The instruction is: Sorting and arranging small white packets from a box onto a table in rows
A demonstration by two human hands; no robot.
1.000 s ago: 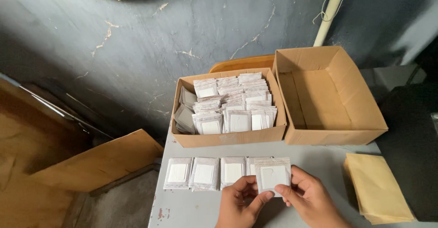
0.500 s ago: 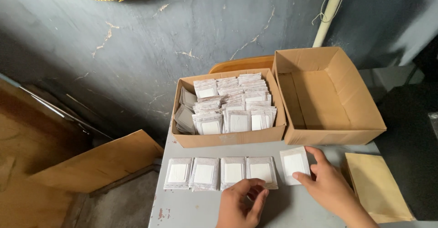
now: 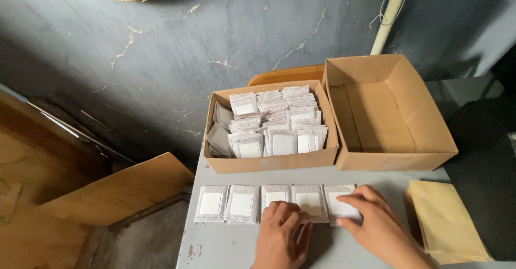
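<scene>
Several small white sachets lie in a row [image 3: 242, 203] along the grey table [image 3: 215, 245]. My right hand [image 3: 373, 223] presses flat on the rightmost sachet [image 3: 339, 204], thumb at its near edge. My left hand [image 3: 280, 234] rests with its fingertips on the near edges of the two sachets [image 3: 293, 198] beside it. Neither hand lifts anything. Behind the row stands a cardboard box [image 3: 269, 162] packed with many more sachets.
An empty cardboard box [image 3: 395, 158] stands to the right of the full one. A stack of tan envelopes [image 3: 443, 220] lies at the table's right edge. A wooden board [image 3: 118, 188] leans below the table's left side, against a dark cracked wall.
My right hand carried a sachet from in front of me out to the right, then set it down at the row's right end. My left hand moved forward onto the row.
</scene>
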